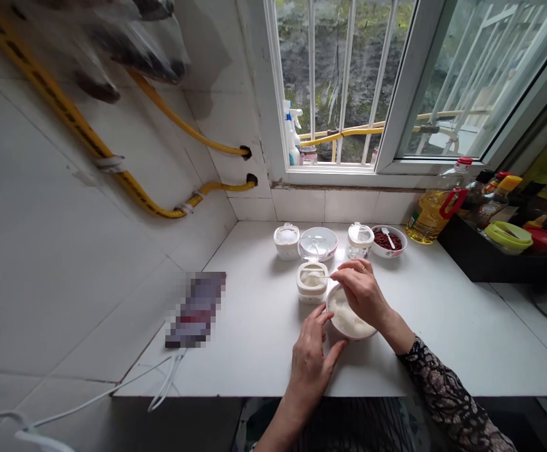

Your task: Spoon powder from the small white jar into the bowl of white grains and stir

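Observation:
On the white counter a bowl (348,320) holds white granular stuff. My left hand (311,348) grips the bowl's left rim, thumb and fingers around its near side. Over the bowl, my right hand (360,287) pinches the handle of a small spoon (318,275), which reaches left into an open cream-edged jar (312,294) with pale powder. Behind stand a white-lidded jar (287,242), an empty-looking bowl (318,243), another clear jar (360,240) and a bowl of dark red bits (389,242) with a white spoon in it.
An oil bottle (431,210) stands at the back right, beside a black rack (473,254) of bottles and tubs. A pixelated flat object (196,311) lies on the left, near a white cable (164,383). The counter's front edge runs below my hands.

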Tool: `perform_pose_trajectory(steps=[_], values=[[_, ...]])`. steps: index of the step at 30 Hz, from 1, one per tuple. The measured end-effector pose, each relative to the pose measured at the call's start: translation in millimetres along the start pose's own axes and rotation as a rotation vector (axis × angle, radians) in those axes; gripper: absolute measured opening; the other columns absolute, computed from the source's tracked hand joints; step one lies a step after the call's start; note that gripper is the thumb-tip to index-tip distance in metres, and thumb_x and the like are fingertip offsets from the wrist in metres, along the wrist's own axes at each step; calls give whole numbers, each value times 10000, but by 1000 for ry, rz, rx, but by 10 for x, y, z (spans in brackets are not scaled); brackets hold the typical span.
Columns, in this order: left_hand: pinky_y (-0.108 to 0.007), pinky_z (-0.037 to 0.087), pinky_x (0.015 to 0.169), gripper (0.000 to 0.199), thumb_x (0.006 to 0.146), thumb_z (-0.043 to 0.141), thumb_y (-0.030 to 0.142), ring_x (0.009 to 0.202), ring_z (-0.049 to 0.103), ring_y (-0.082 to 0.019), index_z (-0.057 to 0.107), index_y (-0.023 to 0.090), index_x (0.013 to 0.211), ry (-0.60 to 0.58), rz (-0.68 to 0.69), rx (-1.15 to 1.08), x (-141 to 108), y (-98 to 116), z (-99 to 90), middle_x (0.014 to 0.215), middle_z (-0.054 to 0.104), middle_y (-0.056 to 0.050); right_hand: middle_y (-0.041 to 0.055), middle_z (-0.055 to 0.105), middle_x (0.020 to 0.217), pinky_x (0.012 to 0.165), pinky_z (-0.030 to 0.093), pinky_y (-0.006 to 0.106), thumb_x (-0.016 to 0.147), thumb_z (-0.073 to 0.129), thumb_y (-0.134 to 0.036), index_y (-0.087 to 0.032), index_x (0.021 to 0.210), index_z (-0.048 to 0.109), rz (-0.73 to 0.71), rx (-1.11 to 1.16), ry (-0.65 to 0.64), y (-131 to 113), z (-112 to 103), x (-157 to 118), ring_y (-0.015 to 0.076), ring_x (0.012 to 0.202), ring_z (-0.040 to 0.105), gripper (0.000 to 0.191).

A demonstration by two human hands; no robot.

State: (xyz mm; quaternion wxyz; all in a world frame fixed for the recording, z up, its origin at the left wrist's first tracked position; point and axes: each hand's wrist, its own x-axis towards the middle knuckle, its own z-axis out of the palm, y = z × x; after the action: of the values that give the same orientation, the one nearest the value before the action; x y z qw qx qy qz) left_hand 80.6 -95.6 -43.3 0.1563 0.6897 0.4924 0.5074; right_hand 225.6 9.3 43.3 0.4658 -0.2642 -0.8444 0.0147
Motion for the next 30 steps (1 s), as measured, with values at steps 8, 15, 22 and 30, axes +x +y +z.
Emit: perform_pose_trajectory(steps=[8, 15, 22, 30], values=[[-331, 628, 729, 415, 912, 647, 196, 1193, 619, -278, 495, 244, 1294, 1, 7, 4, 8, 19, -15, 1373, 570, -145, 8, 685, 682, 778, 468, 361, 919, 526, -160, -233, 887, 662, 365, 119, 81, 104, -291, -75, 224, 773, 631, 158], [-334, 626, 715, 402, 913, 632, 193, 1176, 626, -279, 499, 247, 1288, -4, -4, 18, 8, 21, -15, 1373, 567, -139, 40, 703, 729, 929, 399, 426, 824, 483, -95, -201, 768, 655, 327, -104, -201, 232, -309, -194, 221, 764, 625, 210], [-343, 625, 719, 397, 908, 630, 188, 1179, 632, -281, 506, 244, 1281, -13, -10, 38, 8, 18, -21, 1387, 566, -141, 35, 712, 735, 868, 424, 393, 804, 483, -112, -208, 748, 664, 401, 27, -181, 171, -161, -213, 213, 754, 618, 213], [-341, 624, 726, 412, 895, 638, 165, 1181, 630, -280, 507, 240, 1278, -8, -9, 43, 10, 24, -16, 1378, 572, -141, -31, 580, 504, 602, 411, 294, 725, 517, -220, -203, 669, 662, 811, 404, -46, 220, -321, -153, 156, 532, 519, 156]])
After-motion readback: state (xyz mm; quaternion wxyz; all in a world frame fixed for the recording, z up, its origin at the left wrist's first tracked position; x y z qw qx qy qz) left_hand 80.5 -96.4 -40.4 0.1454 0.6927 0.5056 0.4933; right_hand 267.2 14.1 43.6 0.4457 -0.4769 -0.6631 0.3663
